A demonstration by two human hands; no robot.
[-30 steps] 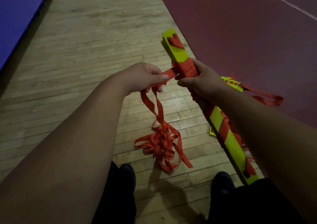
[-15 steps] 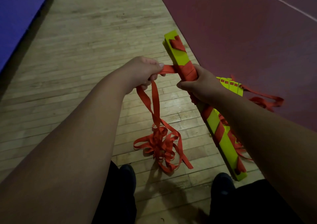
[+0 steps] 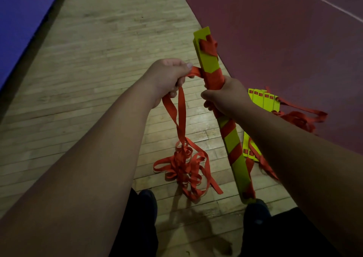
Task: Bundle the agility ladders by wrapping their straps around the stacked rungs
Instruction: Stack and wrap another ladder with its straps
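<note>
Head view: pinching strap [image 3: 181, 119] with left hand [image 3: 169, 75]; gripping rungs [image 3: 209, 60] (partly wrapped) with right hand [image 3: 225, 95], fingers curled.

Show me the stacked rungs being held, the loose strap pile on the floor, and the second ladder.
stacked rungs [image 3: 210, 62], head view, bare yellow face near top end.
loose strap pile [image 3: 184, 168], head view, middle of red tangle.
second ladder [image 3: 263, 101], head view, upper yellow rungs.
</note>
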